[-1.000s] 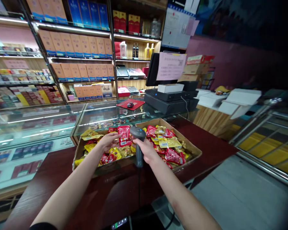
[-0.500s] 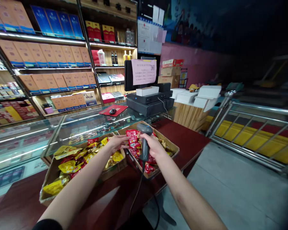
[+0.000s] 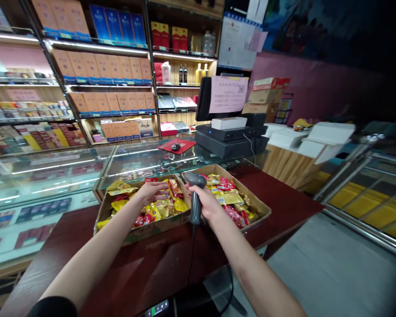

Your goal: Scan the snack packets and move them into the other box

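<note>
My right hand [image 3: 208, 201] is wrapped round the grip of a dark grey barcode scanner [image 3: 196, 207], whose cable hangs down over the table edge. The scanner stands upright between two cardboard boxes. Over the left box [image 3: 171, 221] reaches my left hand [image 3: 152, 193], palm down with fingers stretched out, above yellow and red snack packets [image 3: 161, 209]. A red and gold packet [image 3: 175, 189] lies by its fingertips; whether they touch it I cannot tell. In the right box [image 3: 261, 215] are more packets [image 3: 230, 197] in red, yellow and gold.
Both boxes sit on a dark red table [image 3: 152, 268] against a glass display counter [image 3: 135, 164]. Behind stand a monitor [image 3: 204, 99] with a pink sheet, a mouse [image 3: 176, 147] on a red pad, and shelves of boxed goods. A metal railing [image 3: 359, 193] is at the right.
My left hand has moved from the right box to the left box, and the red packet it held is out of its fingers. The view has turned left; the scanner stays in my right hand.
</note>
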A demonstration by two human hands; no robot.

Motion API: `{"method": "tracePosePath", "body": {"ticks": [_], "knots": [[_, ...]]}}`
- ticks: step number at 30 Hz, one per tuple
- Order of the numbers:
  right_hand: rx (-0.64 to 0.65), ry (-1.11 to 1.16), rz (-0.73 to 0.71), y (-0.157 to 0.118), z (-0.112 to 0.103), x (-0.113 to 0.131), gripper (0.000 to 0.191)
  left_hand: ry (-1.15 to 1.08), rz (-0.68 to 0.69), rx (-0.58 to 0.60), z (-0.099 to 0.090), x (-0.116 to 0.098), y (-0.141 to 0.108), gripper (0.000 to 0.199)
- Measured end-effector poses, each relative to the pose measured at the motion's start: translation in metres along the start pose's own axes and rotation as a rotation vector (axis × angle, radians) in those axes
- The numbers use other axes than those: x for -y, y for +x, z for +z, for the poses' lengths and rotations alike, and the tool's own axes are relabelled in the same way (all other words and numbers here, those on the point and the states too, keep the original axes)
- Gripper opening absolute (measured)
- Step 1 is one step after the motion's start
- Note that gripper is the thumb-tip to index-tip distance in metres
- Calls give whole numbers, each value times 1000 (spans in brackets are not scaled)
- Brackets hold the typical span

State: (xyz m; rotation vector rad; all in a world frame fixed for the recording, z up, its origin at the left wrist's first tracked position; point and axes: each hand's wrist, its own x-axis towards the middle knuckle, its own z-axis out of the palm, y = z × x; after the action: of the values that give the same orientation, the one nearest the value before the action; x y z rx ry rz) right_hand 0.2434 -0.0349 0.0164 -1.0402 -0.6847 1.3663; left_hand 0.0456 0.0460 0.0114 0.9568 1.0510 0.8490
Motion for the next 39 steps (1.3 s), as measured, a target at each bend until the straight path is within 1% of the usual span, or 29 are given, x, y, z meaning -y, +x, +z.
{"method": "tracePosePath", "body": {"ticks": [3, 5, 7, 9, 11, 14, 16, 20, 22, 24, 26, 27, 29, 31, 33, 36, 39], "knots": [[64, -30, 44, 3, 27, -17, 17, -16, 29, -91, -39, 3, -10, 35], [112, -14, 103, 5, 44, -28, 14, -25, 47, -151, -60, 6, -18, 37], [148, 19, 195, 6, 59, -38, 11, -1, 89, -223, -76, 9, -27, 36], [172, 35, 292, 8, 73, -46, 7, 80, 163, -280, -88, 14, -34, 33], [190, 20, 388, 10, 84, -54, 4, 212, 229, -289, -96, 18, -39, 29], [191, -22, 513, 12, 95, -63, 7, 471, 294, -230, -103, 26, -44, 23], [177, -24, 557, 13, 99, -66, 8, 651, 315, -175, -102, 31, -46, 22], [145, 8, 567, 15, 97, -69, 9, 936, 336, -40, -93, 37, -50, 26], [132, 22, 568, 15, 94, -70, 8, 1123, 378, -17, -87, 37, -51, 24], [118, 19, 571, 15, 92, -70, 8, 1354, 413, 2, -83, 34, -53, 20], [110, 8, 570, 15, 89, -69, 7, 1519, 391, 48, -83, 27, -53, 22], [115, 9, 561, 15, 88, -68, 7, 1542, 359, 72, -85, 23, -53, 25], [136, 15, 529, 15, 85, -64, 6, 1469, 294, 97, -90, 14, -50, 34], [160, 20, 506, 15, 82, -59, 8, 1301, 274, 84, -96, 7, -46, 40], [200, 49, 509, 16, 78, -54, 12, 1121, 300, 51, -99, 3, -41, 43], [271, 148, 506, 18, 73, -45, 16, 943, 315, 25, -95, 0, -37, 45], [268, 137, 465, 17, 70, -33, 12, 906, 299, 88, -85, -1, -37, 44]]}}
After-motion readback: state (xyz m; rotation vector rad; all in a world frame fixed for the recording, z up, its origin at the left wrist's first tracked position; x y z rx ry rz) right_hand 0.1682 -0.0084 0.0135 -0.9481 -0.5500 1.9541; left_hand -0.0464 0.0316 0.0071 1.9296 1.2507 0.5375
